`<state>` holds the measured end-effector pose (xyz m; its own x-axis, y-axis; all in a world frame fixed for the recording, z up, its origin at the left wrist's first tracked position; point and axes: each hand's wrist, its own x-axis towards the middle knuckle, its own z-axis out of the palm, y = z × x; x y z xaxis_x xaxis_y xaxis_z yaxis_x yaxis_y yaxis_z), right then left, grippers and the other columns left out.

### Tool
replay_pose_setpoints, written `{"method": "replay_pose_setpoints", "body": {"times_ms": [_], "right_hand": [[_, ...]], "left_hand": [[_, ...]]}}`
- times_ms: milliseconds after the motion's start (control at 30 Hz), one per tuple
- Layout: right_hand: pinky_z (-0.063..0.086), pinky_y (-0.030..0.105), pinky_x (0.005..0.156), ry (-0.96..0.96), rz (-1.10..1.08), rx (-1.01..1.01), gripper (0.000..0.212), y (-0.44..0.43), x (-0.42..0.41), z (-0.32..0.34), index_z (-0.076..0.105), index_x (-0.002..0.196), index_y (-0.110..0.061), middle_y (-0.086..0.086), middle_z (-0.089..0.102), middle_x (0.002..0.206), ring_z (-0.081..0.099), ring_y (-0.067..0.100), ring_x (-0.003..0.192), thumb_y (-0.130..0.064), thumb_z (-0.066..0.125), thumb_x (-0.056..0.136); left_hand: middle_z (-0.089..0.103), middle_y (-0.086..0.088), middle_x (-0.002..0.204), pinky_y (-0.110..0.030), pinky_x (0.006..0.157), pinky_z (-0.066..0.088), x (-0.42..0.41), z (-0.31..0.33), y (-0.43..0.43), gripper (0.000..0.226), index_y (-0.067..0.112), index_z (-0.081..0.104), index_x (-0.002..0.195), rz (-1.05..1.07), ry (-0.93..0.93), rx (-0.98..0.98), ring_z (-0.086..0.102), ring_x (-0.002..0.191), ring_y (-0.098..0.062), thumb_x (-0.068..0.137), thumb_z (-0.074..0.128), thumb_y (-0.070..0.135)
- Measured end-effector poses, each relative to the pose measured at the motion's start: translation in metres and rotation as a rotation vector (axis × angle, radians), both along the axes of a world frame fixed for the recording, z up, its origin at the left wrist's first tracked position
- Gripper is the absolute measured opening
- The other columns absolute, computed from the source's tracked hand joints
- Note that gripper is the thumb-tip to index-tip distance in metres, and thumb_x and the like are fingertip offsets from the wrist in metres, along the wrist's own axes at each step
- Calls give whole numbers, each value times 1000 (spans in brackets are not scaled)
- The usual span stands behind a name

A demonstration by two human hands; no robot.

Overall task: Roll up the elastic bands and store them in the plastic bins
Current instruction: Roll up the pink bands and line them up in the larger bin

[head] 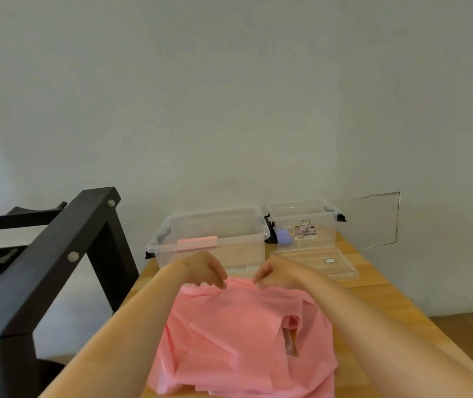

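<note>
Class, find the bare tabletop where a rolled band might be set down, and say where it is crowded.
Bare table lies right of the pink band, before the lid; a thin strip runs along its left edge. Crowded: large bin, small bin and lid fill the far end.

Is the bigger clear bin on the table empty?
No, a pink roll shows through the clear wall of the larger bin, lying inside it.
</note>
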<state>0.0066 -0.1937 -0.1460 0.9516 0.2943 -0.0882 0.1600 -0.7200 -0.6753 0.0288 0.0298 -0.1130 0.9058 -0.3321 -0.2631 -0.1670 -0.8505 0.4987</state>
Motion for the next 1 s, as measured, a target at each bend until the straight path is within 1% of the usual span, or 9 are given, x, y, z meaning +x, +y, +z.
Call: {"method": "replay_pose_setpoints", "body": {"times_ms": [167,267,367,433,533,667,767,867,1000], "right_hand": [[55,33,90,41,-89,-232,27,8,2,-33,73,93,-24,-7,70,102,67,15,93,-33,80,69],[54,33,90,-11,-110,-240,12,10,3,-38,73,86,-24,-7,71,99,67,16,93,-23,79,76],[53,31,88,-51,-106,-163,7,11,7,-38,75,85,-18,-6,73,95,66,14,92,-14,75,79],[53,29,79,-72,-136,-61,5,9,10,-36,74,78,-18,-8,71,86,65,11,85,-13,73,80],[51,32,83,-172,-188,42,14,5,16,-25,69,75,-23,-6,68,85,63,12,84,-10,67,82],[50,33,86,-338,-266,83,23,0,28,10,62,71,-32,-1,68,90,63,18,89,-15,64,86],[44,27,73,-457,-277,136,13,-6,32,51,69,78,-23,0,67,84,61,18,85,-17,63,89],[39,24,62,-578,-266,159,17,-8,30,100,73,82,-14,4,69,82,61,17,82,-15,59,92],[40,23,74,-734,-262,260,21,-5,22,172,74,94,-7,6,73,100,63,16,93,-15,55,95]], "left_hand": [[64,1,105,-22,84,45,3,-38,-8,42,16,68,114,48,-37,34,62,102,-19,75,82,24],[62,-1,112,-27,94,45,5,-54,-10,44,19,67,114,75,-57,109,59,107,-21,74,82,30],[60,4,95,-23,82,43,7,-58,-10,30,17,70,101,72,-82,105,55,90,-16,75,81,27],[56,8,77,-21,71,39,9,-55,-10,15,19,65,80,61,-129,60,51,79,-14,77,80,21],[47,8,62,-15,55,33,13,-42,-8,34,23,52,60,44,-187,-73,43,62,-8,79,78,14],[50,9,57,-15,56,35,12,-1,-8,34,19,53,58,47,-283,-293,44,56,-3,78,79,11],[58,1,65,-17,60,41,7,39,-13,31,15,53,62,83,-323,-470,53,61,-7,82,76,10],[46,2,62,-16,50,30,3,82,-20,33,16,45,66,106,-425,-531,41,56,-8,88,70,11],[51,-3,65,-19,54,35,-4,141,-24,31,15,44,71,114,-538,-716,46,61,-12,87,69,6]]}}
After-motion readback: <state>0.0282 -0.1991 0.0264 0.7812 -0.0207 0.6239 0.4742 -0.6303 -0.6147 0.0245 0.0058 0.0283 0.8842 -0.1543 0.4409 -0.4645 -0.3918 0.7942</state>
